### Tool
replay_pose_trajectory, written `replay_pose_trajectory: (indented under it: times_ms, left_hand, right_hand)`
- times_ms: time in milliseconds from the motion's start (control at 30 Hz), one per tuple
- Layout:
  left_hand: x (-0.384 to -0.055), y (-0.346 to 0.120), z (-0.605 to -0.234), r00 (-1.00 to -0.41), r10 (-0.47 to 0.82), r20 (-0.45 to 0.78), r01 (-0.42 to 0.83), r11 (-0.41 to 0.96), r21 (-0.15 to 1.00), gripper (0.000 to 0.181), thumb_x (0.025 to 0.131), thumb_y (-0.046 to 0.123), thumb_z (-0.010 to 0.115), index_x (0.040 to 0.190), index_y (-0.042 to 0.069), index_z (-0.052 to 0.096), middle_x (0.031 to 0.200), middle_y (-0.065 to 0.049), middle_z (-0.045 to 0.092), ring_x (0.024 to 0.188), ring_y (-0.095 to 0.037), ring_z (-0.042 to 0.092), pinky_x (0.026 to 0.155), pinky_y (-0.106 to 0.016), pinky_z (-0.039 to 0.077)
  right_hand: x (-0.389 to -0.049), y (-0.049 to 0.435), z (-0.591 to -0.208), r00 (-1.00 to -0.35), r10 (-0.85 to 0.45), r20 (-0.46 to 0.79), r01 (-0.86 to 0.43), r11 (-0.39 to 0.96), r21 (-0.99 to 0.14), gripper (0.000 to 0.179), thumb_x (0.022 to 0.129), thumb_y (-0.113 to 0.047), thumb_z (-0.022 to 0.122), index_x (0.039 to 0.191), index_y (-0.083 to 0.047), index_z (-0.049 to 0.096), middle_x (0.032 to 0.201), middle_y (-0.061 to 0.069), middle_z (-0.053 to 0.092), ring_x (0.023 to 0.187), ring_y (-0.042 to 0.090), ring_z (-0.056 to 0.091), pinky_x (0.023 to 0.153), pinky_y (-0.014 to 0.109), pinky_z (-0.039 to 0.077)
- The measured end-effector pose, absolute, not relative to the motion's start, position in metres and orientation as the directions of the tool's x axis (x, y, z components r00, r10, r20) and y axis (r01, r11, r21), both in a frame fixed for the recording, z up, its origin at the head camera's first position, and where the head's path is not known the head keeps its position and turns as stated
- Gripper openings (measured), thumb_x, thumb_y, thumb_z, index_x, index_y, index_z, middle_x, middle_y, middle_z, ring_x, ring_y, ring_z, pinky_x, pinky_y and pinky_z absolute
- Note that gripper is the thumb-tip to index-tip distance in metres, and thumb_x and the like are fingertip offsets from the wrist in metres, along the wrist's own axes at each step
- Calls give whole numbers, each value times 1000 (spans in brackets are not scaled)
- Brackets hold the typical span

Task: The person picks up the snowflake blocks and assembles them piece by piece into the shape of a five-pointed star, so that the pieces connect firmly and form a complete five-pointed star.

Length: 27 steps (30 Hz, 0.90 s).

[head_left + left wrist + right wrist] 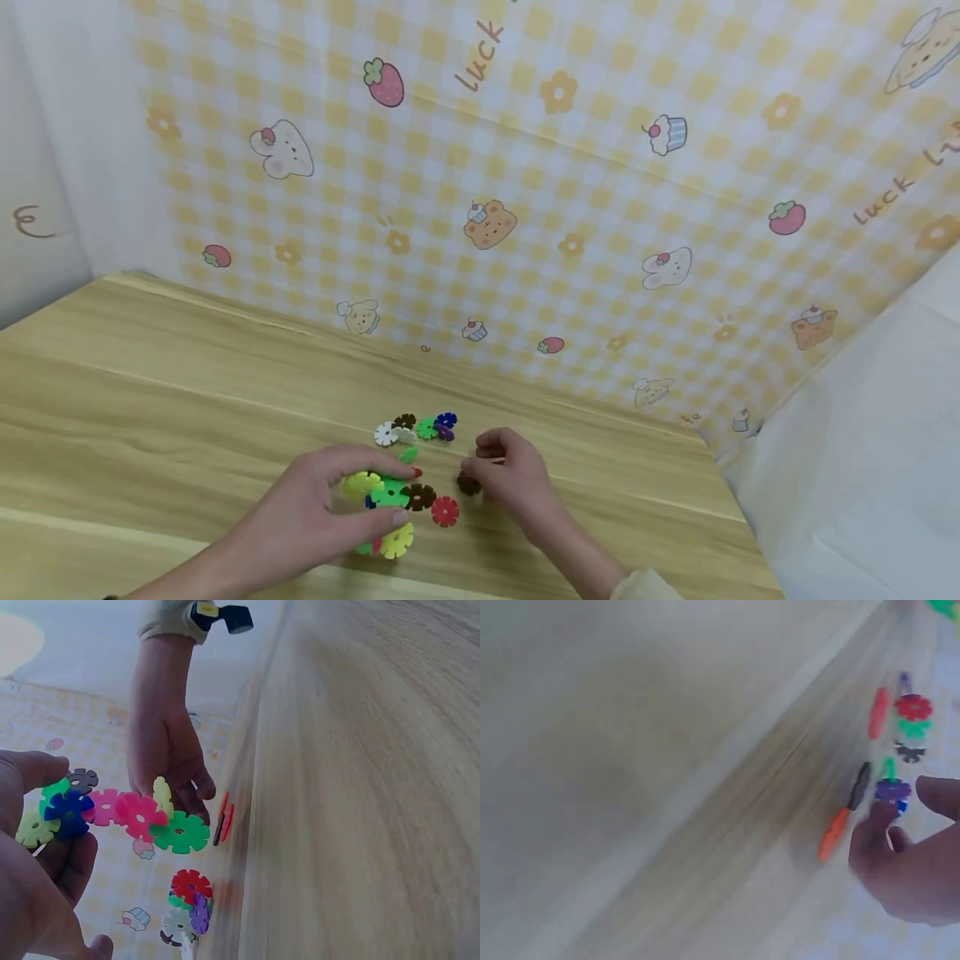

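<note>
My left hand (318,504) grips a cluster of joined, notched plastic discs between thumb and fingers, above the table. In the left wrist view the cluster shows a blue disc (70,814), pink discs (142,817) and a green disc (180,832); the palm side hides some of it. My right hand (517,483) is lowered over a brown disc (468,483) on the table. Its thumb and fingers stand apart in the right wrist view, loosely bent, with no disc visibly pinched. A red disc (445,511) lies between the two hands.
Several loose discs, among them a white disc (386,433) and a green disc (427,428), lie farther back on the wooden table (187,400). A checked, printed cloth (525,167) hangs behind the table. At right is a white sheet (862,467).
</note>
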<state>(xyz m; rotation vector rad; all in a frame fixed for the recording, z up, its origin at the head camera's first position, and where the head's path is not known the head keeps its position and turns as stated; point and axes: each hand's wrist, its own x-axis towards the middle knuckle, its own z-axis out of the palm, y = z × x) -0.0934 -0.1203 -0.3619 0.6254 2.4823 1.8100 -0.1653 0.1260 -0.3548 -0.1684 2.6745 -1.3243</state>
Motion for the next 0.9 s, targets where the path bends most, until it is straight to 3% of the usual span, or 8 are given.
replay_pose_trajectory:
  times_ms: [100, 200, 300, 433, 567, 700, 800, 900]
  left_hand:
    - [-92, -121, -361, -934, 309, 181, 267, 263, 927, 27, 93, 37, 77, 119, 37, 71, 132, 10, 67, 134, -33, 53, 97, -71, 43]
    - [-90, -120, -360, -950, 285, 130, 213, 286, 934, 27, 91, 38, 78, 118, 39, 72, 135, 8, 65, 136, -33, 51, 98, -70, 43]
    - [-88, -120, -359, -956, 266, 123, 205, 306, 930, 27, 90, 40, 78, 117, 41, 72, 135, 9, 66, 135, -31, 52, 98, -69, 43]
    - [-88, -120, -357, -953, 248, 173, 252, 337, 907, 28, 90, 41, 79, 117, 42, 72, 130, 14, 67, 131, -26, 55, 98, -64, 46]
    - [-89, -122, -356, -952, 233, 198, 276, 372, 886, 29, 88, 43, 80, 116, 43, 72, 128, 15, 67, 126, -22, 57, 96, -59, 48]
    - [-88, -123, -357, -954, 237, 184, 264, 372, 890, 29, 88, 44, 80, 116, 45, 71, 130, 13, 67, 126, -23, 57, 96, -62, 48]
    - [-88, -123, -358, -952, 248, 180, 262, 357, 897, 29, 88, 43, 80, 116, 44, 71, 131, 13, 67, 128, -25, 56, 95, -64, 47]
    - [-89, -120, -358, -943, 270, 197, 284, 338, 897, 29, 90, 42, 79, 117, 43, 71, 131, 14, 67, 128, -27, 55, 94, -66, 47]
  right_hand:
    - [-173, 118, -365, -969, -235, 72, -233, 784, -576, 29, 86, -17, 76, 109, 1, 70, 106, 13, 69, 97, 26, 65, 80, 43, 57]
    - [-178, 110, -373, -944, -277, 177, -326, 866, -380, 27, 86, -23, 76, 104, -4, 74, 108, 14, 71, 101, 31, 63, 79, 48, 55]
    - [-183, 104, -378, -937, -269, 221, -331, 884, -330, 20, 88, -26, 76, 99, -9, 77, 108, 12, 72, 101, 30, 64, 78, 47, 55]
    - [-190, 101, -377, -918, -261, 298, -360, 863, -355, 8, 90, -19, 74, 88, -13, 79, 102, 7, 73, 97, 26, 67, 76, 44, 57]
    - [-190, 103, -375, -902, -258, 346, -397, 810, -431, 8, 91, -13, 70, 85, -12, 76, 99, 5, 73, 93, 20, 68, 76, 37, 57]
    - [-182, 113, -376, -878, -287, 383, -467, 684, -561, 8, 87, -4, 65, 84, -11, 69, 94, 3, 71, 76, 12, 64, 66, 26, 54]
    - [-172, 125, -375, -856, -315, 409, -516, 569, -640, 12, 88, 1, 63, 87, -10, 66, 91, 3, 71, 71, 11, 65, 60, 23, 55]
    - [-159, 140, -373, -860, -354, 367, -503, 473, -723, 10, 99, 0, 59, 99, -9, 64, 94, 8, 73, 79, 17, 72, 63, 27, 59]
